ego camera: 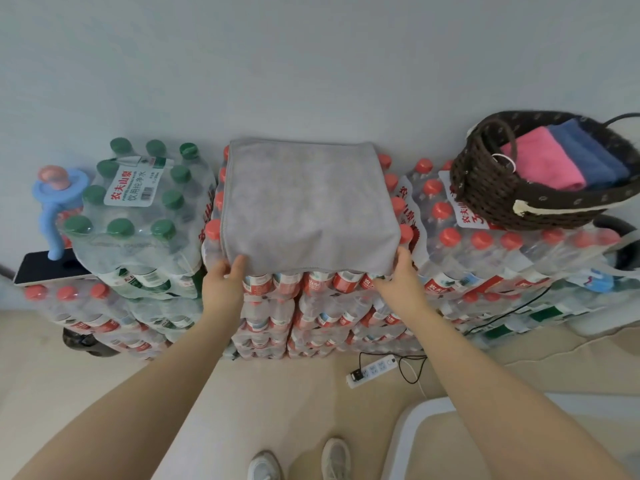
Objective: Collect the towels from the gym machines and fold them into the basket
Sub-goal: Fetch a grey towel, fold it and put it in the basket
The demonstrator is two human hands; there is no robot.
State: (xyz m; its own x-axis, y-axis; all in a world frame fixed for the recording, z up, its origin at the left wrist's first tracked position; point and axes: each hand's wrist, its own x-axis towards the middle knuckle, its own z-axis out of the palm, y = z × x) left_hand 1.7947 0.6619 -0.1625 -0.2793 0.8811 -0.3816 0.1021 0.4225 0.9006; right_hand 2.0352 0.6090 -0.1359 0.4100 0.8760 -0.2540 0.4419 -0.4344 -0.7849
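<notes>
Both hands (225, 276) at grey towel's (308, 206) near edge

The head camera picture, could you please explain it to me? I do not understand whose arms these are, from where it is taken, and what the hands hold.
There is no machine here. A person wears one wide-angle camera on the head, looking forward and down, so you see their own arms and shoes. In front stand stacked packs of water bottles against a wall. On top lies a folded grey towel. The left hand and the right hand each grip a near corner of it. To the right, on the bottles, stands a dark woven basket holding a pink towel and a blue towel, already folded.
</notes>
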